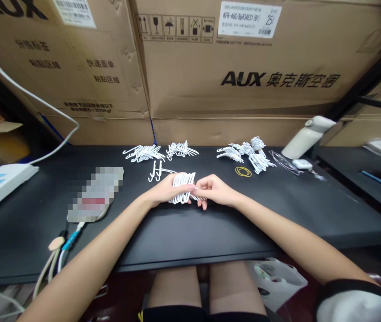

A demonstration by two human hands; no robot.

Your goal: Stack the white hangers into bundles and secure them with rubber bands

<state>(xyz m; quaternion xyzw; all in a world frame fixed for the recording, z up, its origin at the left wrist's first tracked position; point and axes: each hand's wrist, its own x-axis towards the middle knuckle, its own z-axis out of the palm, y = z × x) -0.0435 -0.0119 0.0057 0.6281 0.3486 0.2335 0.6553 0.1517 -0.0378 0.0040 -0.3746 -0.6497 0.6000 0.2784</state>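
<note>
My left hand (164, 189) is wrapped round a bundle of white hooks (181, 188), nested side by side above the black tabletop (177, 228). At the bundle's right end, my right hand (213, 191) is closed, thumb and fingers pinching the hook ends; its exact grip is partly hidden. Two loose white hooks (155, 171) lie just beyond my left hand. Farther back are two piles of similar hooks, a left pile (145, 153) and a middle pile (181, 149). Several bunched hooks (244, 152) lie at the back right, with yellow rubber bands (243, 171) in front.
Large cardboard boxes (190, 76) stand along the back. A phone (96, 197) with a cable lies left, near a white power strip (5, 183). At the right are a white bottle (307, 136), glasses (284, 162) and a small white case (302, 164).
</note>
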